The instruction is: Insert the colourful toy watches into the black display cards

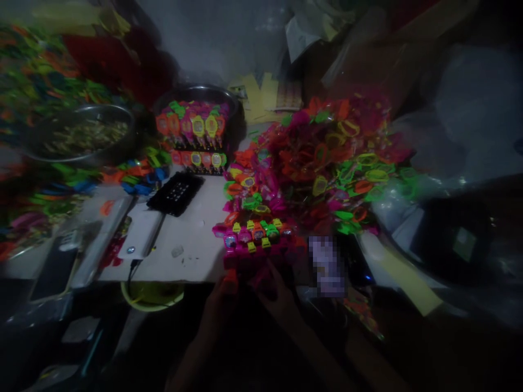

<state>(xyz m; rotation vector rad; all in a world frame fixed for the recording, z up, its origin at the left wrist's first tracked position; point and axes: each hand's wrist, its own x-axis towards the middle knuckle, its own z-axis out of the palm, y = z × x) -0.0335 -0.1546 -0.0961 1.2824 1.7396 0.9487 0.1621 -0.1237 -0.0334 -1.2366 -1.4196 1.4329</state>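
The picture is dark and partly smeared. My left hand (218, 296) is closed around an orange plastic piece (230, 280), which looks like part of a toy watch. Close by, my right hand (280, 299) pinches a magenta plastic piece (260, 280) between thumb and fingers; its exact shape is lost in shadow. Just beyond both hands, at the table's front edge, a row of colourful toy watches (258, 233) lies across a magenta base, with small yellow and green pieces among them.
Behind my hands rises a large heap of toy watches (318, 158). More watches stand in rows on a black rack (196, 144). A black tray (176, 193), a white box (141, 234) and a phone (55, 267) lie leftward. A metal bowl (128, 128) holds small parts.
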